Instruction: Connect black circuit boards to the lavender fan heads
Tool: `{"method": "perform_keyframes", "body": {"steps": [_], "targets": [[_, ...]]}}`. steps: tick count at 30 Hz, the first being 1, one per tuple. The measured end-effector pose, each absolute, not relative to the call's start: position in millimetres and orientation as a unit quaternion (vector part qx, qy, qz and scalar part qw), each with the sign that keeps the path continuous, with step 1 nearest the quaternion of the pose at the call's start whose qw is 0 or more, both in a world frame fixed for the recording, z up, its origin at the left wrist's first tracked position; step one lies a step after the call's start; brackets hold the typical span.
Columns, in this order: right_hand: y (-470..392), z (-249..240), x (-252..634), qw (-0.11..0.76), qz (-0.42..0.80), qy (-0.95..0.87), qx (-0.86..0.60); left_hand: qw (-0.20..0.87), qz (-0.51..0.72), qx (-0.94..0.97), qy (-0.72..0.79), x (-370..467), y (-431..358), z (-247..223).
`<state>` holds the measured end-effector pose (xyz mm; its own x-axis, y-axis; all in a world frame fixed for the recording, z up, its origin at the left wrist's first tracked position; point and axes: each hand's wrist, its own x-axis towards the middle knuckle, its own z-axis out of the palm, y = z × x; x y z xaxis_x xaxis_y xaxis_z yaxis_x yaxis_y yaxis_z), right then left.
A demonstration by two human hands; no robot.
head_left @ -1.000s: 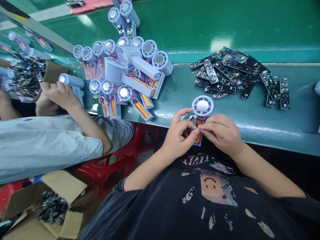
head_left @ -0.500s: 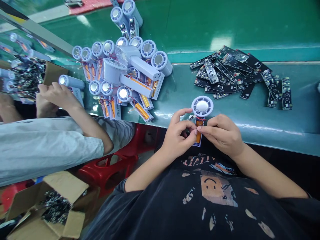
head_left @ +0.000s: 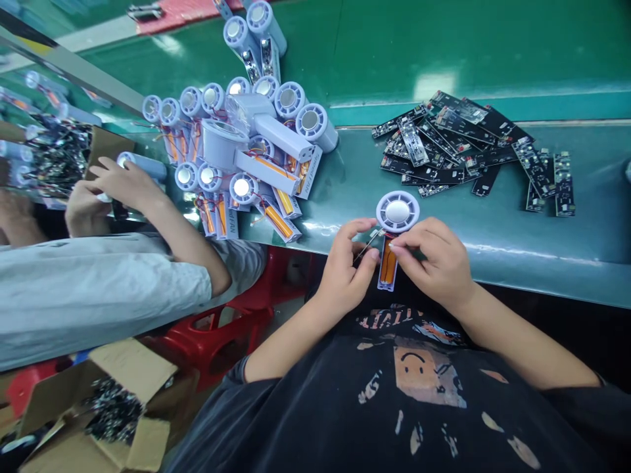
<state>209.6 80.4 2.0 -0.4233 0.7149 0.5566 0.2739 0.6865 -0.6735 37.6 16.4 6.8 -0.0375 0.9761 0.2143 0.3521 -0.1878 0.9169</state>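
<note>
A pale purple handheld fan (head_left: pixel 398 211) lies at the table's front edge, its round head away from me. An orange battery (head_left: pixel 388 263) shows in its open handle, and red wires run near its neck. My left hand (head_left: pixel 345 266), left of the handle, is curled around a thin circuit board (head_left: pixel 365 246) seen nearly edge-on. Over the handle's right side, my right hand (head_left: pixel 434 259) has thumb and forefinger pinched together by the wires. A small whitish bit shows at those fingertips, too small to name.
Black circuit boards (head_left: pixel 448 148) lie piled to the right. Several more fans (head_left: pixel 266 131) are heaped to the left. A co-worker's hands (head_left: pixel 118 190) work at far left beside a box of parts. An open carton (head_left: pixel 148 374) and a red stool (head_left: pixel 207 348) stand below.
My hands have drawn apart; their fingertips met over the battery before. The left thumb has moved off the handle, leaving more of the battery visible.
</note>
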Motion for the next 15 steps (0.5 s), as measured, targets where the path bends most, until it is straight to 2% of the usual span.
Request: {"method": "perform_keyframes", "body": {"steps": [8, 15], "targets": [[81, 10, 206, 0.425, 0.111, -0.828, -0.348, 0.209, 0.409, 0.697, 0.551, 39, 21, 15], [82, 14, 205, 0.415, 0.096, -0.84, -0.336, 0.171, 0.387, 0.712, 0.56, 42, 22, 20]]}}
